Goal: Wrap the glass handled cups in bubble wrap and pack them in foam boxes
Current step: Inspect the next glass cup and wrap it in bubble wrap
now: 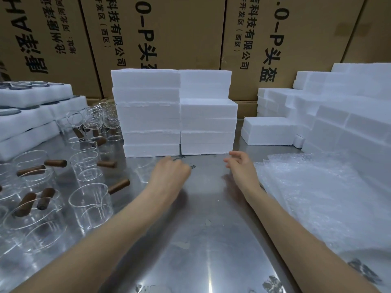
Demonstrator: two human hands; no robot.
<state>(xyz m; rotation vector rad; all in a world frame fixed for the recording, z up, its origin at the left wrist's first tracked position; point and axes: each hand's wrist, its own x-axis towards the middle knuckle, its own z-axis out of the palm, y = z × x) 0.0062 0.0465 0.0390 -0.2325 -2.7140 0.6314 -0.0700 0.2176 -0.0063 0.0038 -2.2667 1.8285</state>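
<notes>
Two stacks of white foam boxes (177, 115) stand side by side on the steel table (203, 229), more heaped at right. Over a dozen clear glass cups (90, 205) with brown wooden handles crowd the left; crinkly bubble wrap (321, 197) lies right. Left hand (169, 174) hovers, fingers curled, holding nothing visible; right hand (241, 166) is relaxed, empty.

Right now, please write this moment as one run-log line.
left hand: curled, contents unclear | right hand: open, empty | cups: unwrapped | bubble wrap: right

Head camera looks forward and down (wide-angle, close) over the steel table (203, 240).
</notes>
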